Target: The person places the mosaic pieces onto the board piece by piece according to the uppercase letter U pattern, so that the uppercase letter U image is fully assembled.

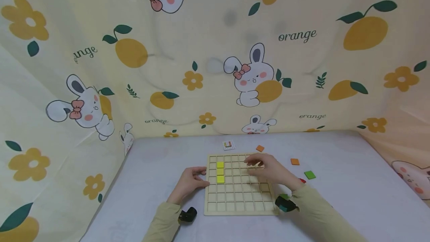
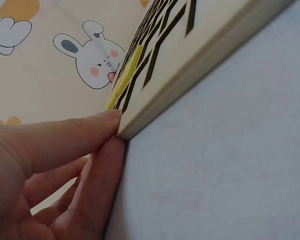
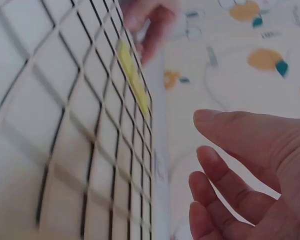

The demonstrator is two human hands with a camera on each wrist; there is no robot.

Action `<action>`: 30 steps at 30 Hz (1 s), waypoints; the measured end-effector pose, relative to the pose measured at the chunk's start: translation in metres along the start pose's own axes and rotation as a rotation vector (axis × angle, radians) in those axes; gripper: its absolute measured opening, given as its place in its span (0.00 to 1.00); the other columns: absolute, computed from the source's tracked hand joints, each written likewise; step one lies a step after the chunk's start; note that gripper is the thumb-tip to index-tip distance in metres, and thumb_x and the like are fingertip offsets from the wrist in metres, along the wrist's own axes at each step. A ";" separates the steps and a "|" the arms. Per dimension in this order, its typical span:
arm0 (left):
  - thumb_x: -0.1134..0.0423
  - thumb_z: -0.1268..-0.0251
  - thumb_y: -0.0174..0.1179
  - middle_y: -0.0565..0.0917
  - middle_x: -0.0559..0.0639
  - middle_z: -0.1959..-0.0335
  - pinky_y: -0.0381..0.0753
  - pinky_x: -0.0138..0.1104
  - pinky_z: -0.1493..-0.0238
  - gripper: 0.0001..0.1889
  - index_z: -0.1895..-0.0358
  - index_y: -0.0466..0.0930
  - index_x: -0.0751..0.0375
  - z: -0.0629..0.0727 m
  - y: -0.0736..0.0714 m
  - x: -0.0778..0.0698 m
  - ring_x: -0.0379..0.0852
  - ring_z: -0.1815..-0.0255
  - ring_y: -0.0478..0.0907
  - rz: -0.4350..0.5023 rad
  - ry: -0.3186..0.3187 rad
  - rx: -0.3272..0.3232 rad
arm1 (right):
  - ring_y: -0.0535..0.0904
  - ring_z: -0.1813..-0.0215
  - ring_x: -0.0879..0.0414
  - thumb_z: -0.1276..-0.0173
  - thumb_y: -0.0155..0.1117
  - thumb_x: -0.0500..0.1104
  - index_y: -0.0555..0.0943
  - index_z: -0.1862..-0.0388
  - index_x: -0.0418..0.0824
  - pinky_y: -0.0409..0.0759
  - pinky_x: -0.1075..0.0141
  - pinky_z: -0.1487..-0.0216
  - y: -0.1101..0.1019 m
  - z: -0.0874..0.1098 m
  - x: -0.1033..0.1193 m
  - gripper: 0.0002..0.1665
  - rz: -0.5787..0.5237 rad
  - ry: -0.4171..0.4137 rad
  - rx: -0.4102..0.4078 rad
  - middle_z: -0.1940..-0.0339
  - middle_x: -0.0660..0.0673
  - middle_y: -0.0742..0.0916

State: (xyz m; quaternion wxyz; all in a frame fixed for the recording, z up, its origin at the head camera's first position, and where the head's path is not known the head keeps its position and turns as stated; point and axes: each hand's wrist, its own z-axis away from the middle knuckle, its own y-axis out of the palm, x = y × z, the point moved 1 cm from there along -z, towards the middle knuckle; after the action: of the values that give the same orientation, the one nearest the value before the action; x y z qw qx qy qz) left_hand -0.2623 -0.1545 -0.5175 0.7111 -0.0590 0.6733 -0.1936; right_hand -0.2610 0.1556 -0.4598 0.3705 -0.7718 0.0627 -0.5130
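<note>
A pale wooden grid board lies flat on the table, with three yellow square tiles in a column near its upper left. My left hand holds the board's left edge. In the left wrist view the thumb rests on the rim, with a finger against the board's side. Over the board's upper right hovers my right hand, its thumb and loosely bent fingers apart with nothing between them. It hides some of the squares below.
Behind the board lies a small patterned card. Orange tiles and a green tile lie beyond its right side. A red piece and another green piece are partly hidden by my right arm. A printed curtain hangs behind.
</note>
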 end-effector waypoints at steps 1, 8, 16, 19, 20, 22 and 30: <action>0.73 0.56 0.73 0.78 0.54 0.57 0.82 0.35 0.69 0.31 0.42 0.76 0.69 0.000 0.000 0.000 0.43 0.72 0.78 0.002 0.000 0.000 | 0.78 0.53 0.46 0.39 0.70 0.39 0.80 0.48 0.36 0.77 0.54 0.53 -0.006 0.004 -0.002 0.20 -0.001 0.016 -0.002 0.54 0.41 0.84; 0.73 0.56 0.74 0.78 0.54 0.57 0.82 0.34 0.69 0.31 0.43 0.76 0.69 0.000 -0.002 0.001 0.43 0.72 0.78 -0.013 0.006 -0.007 | 0.77 0.56 0.49 0.39 0.69 0.37 0.80 0.48 0.36 0.77 0.57 0.55 -0.039 0.031 -0.020 0.19 0.073 0.163 -0.029 0.56 0.43 0.84; 0.73 0.56 0.74 0.79 0.54 0.57 0.82 0.34 0.69 0.31 0.42 0.76 0.69 0.000 -0.001 0.001 0.43 0.71 0.79 -0.002 0.004 0.000 | 0.75 0.61 0.52 0.40 0.69 0.36 0.82 0.52 0.38 0.76 0.66 0.64 -0.050 0.049 -0.045 0.16 0.069 0.220 0.044 0.59 0.46 0.84; 0.73 0.56 0.73 0.79 0.54 0.57 0.82 0.34 0.68 0.31 0.42 0.76 0.69 0.000 0.000 0.001 0.43 0.71 0.79 0.003 0.005 0.003 | 0.75 0.61 0.53 0.43 0.72 0.37 0.83 0.53 0.40 0.76 0.68 0.63 -0.050 0.053 -0.054 0.17 0.081 0.203 0.069 0.60 0.48 0.84; 0.73 0.56 0.73 0.79 0.54 0.57 0.82 0.34 0.68 0.31 0.42 0.76 0.69 0.000 0.000 0.002 0.43 0.71 0.79 0.002 0.006 0.003 | 0.75 0.60 0.53 0.44 0.73 0.37 0.83 0.53 0.40 0.77 0.68 0.62 -0.049 0.054 -0.057 0.18 0.080 0.198 0.077 0.60 0.49 0.84; 0.74 0.56 0.73 0.79 0.54 0.57 0.82 0.34 0.68 0.31 0.42 0.76 0.69 0.001 0.000 0.001 0.43 0.71 0.79 -0.001 0.009 0.001 | 0.76 0.59 0.53 0.44 0.74 0.38 0.83 0.53 0.41 0.77 0.68 0.60 -0.049 0.055 -0.061 0.18 0.070 0.192 0.092 0.59 0.49 0.84; 0.73 0.55 0.73 0.79 0.54 0.56 0.82 0.35 0.69 0.31 0.42 0.76 0.69 0.001 -0.001 0.000 0.43 0.71 0.78 -0.005 0.006 -0.003 | 0.75 0.57 0.51 0.42 0.72 0.37 0.82 0.53 0.43 0.76 0.68 0.58 -0.045 0.057 -0.066 0.17 0.038 0.190 0.119 0.57 0.49 0.83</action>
State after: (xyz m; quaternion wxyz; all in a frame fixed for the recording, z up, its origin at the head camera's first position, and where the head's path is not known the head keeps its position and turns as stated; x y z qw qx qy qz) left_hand -0.2611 -0.1553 -0.5168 0.7085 -0.0611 0.6756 -0.1948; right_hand -0.2574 0.2485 -0.4916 0.4179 -0.6947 0.0816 -0.5796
